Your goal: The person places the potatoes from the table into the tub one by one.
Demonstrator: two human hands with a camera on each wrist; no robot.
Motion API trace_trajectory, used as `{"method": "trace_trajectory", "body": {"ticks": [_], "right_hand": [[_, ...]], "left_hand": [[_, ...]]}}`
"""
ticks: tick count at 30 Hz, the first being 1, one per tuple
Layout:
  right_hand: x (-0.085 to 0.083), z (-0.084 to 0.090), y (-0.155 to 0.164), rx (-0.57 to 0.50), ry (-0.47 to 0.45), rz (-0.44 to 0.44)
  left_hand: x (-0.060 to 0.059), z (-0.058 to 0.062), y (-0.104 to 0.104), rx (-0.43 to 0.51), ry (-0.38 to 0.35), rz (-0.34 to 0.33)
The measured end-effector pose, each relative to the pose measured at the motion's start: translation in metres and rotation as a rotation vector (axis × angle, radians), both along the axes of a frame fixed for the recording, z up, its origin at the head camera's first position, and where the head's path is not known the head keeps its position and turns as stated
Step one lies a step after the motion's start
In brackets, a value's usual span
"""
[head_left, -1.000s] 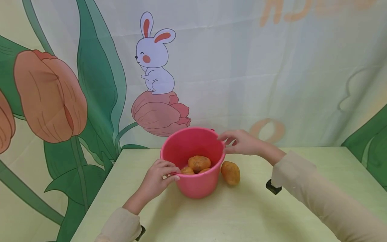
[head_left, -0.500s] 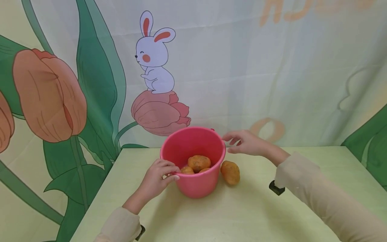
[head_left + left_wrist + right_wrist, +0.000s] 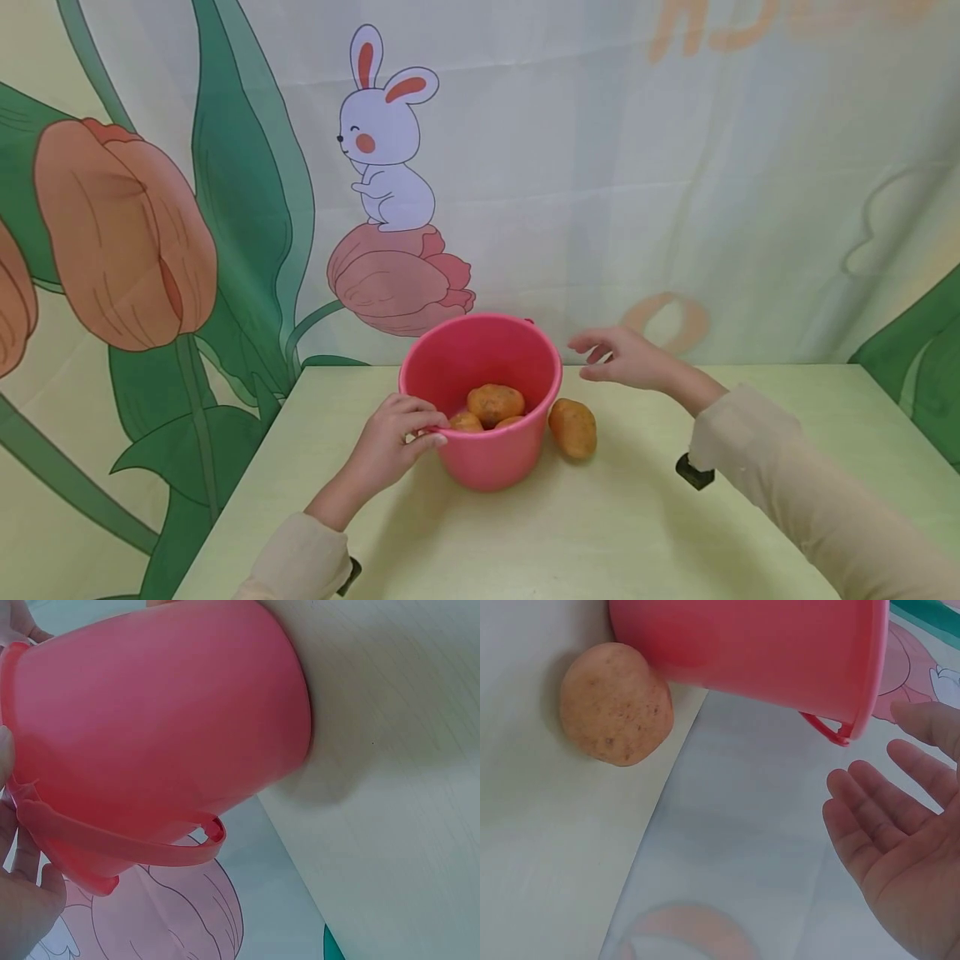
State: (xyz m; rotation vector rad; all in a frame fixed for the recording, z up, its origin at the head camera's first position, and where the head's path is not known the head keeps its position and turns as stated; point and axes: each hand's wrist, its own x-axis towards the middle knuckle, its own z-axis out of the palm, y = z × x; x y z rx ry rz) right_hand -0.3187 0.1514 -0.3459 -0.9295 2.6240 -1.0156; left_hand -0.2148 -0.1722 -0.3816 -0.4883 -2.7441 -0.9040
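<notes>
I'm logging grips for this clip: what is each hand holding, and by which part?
The left hand grips the pink bucket by its near rim. The right hand holds nothing, fingers relaxed beside the bucket.

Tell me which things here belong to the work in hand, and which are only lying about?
In the work:
- pink bucket, gripped at the rim by the left hand
- potatoes in the bucket
- potato on the table, beside the bucket
- right hand, open, apart from the bucket

Lying about:
- rabbit backdrop
- table
</notes>
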Motion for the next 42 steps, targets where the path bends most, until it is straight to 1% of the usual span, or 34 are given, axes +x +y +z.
{"method": "trace_trajectory", "body": {"ticks": [5, 11, 15, 21, 26, 35, 42], "right_hand": [[0.000, -0.005, 0.002, 0.006, 0.017, -0.003], [0.000, -0.012, 0.004, -0.009, -0.005, -0.016], [-0.001, -0.019, 0.005, -0.013, -0.033, -0.018], [0.000, -0.031, 0.007, 0.008, -0.098, -0.027], [0.000, -0.040, 0.008, 0.013, -0.127, -0.032], [0.003, -0.052, 0.009, 0.015, -0.156, -0.058], [0.004, -0.066, 0.010, 0.020, -0.176, -0.086]], "left_hand": [[0.000, 0.000, 0.000, 0.001, 0.001, 0.001], [0.000, 0.000, 0.000, 0.000, -0.003, 0.003], [0.000, 0.000, 0.000, 0.002, -0.009, 0.007], [0.000, 0.000, 0.000, 0.001, -0.010, 0.009], [0.000, 0.000, 0.000, 0.003, -0.015, 0.013], [-0.001, -0.002, -0.001, -0.007, -0.005, 0.010], [-0.001, -0.001, -0.001, -0.008, -0.003, 0.005]]}}
